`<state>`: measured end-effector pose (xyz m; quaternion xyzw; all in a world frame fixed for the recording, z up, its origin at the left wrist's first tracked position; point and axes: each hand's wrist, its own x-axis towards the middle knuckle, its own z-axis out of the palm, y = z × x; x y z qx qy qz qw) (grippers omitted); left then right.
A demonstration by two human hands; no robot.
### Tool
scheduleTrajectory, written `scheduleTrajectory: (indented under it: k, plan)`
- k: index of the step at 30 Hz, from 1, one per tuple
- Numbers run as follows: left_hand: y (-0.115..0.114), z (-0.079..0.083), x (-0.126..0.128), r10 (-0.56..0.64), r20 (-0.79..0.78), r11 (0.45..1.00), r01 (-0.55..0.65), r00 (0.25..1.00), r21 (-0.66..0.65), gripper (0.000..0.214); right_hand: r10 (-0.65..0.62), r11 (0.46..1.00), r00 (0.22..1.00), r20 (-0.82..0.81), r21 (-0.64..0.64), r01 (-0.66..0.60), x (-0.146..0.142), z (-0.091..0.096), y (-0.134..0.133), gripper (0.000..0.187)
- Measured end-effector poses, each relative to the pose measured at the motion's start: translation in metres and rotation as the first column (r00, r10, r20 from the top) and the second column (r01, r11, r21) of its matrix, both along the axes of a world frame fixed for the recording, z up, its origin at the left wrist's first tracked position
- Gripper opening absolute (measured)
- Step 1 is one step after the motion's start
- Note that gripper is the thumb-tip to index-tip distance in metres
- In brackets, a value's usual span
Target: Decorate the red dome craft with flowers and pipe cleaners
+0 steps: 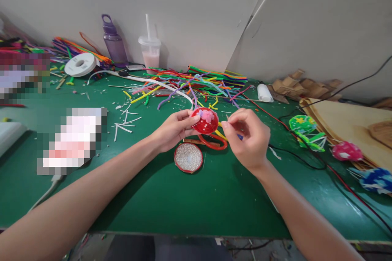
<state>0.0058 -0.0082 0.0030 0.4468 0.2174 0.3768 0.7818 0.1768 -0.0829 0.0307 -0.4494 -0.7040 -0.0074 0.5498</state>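
My left hand (174, 130) grips a small red round piece (208, 127) by its left edge, thumb on top. Pink and lilac fuzzy shapes and a few tiny white beads sit on its face. Just right of it, my right hand (251, 138) is closed in a pinch; a thin tip shows at the fingertips, too small to name. Below the red piece lie scissors with red handles (218, 145), partly hidden. Nearer to me is a round red-rimmed dish (175, 159) full of small white beads.
Colourful pipe cleaners (196, 81) lie heaped at the back, near a lidded cup (150, 55), a purple bottle (114, 45) and a white spool (80, 64). A blurred-out phone-like object (73, 138) with a cable is at left. Fuzzy ornaments (347, 151) and cords lie at right.
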Motion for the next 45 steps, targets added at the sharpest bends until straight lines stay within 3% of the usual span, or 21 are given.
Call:
scheduleTrajectory:
  k: [3,5,7,10,25,29,31,36,39,45]
  plan:
    - [0.003,-0.001,-0.001,0.049,0.008,0.999,-0.049,0.999,-0.013,0.015,0.174,0.984,0.968,0.180,-0.078,-0.162,-0.004,0.000,-0.006,0.008]
    - [0.006,-0.002,-0.003,0.090,0.014,0.996,-0.090,0.996,-0.029,0.014,0.355,0.929,0.848,0.395,-0.248,-0.273,-0.010,-0.004,-0.009,0.008]
    - [0.009,-0.002,-0.005,0.124,0.018,0.991,-0.123,0.992,-0.044,0.014,0.440,0.889,0.712,0.547,-0.381,-0.256,-0.018,-0.011,-0.011,0.011]
    - [0.011,-0.001,-0.006,0.147,0.013,0.987,-0.146,0.989,-0.064,0.014,0.429,0.893,0.620,0.656,-0.413,-0.181,-0.025,-0.022,-0.011,0.019]
    - [0.008,-0.001,-0.004,0.098,0.023,0.993,-0.096,0.995,-0.063,0.010,0.241,0.971,0.451,0.859,-0.213,-0.111,-0.037,-0.025,-0.012,0.020]
    - [0.009,-0.002,-0.004,0.093,0.024,0.995,-0.092,0.995,-0.049,0.010,0.227,0.973,0.464,0.856,-0.178,-0.148,-0.037,-0.026,-0.011,0.020]
    - [0.008,-0.002,-0.004,0.096,0.017,0.994,-0.095,0.995,-0.051,0.010,0.228,0.972,0.507,0.831,-0.165,-0.167,-0.036,-0.024,-0.011,0.018]
    - [0.008,-0.001,-0.004,0.087,0.006,0.995,-0.087,0.996,-0.047,0.013,0.197,0.980,0.783,0.590,-0.153,-0.131,-0.023,-0.012,-0.009,0.013]
    - [0.008,-0.001,-0.004,0.074,0.010,0.996,-0.074,0.997,-0.041,0.015,0.112,0.992,0.886,0.450,-0.101,-0.074,-0.011,-0.006,-0.004,0.009]
    - [0.007,-0.002,-0.004,0.041,0.011,0.999,-0.040,0.999,-0.031,0.016,-0.038,0.999,0.924,0.381,0.040,0.025,0.001,-0.007,0.004,0.007]
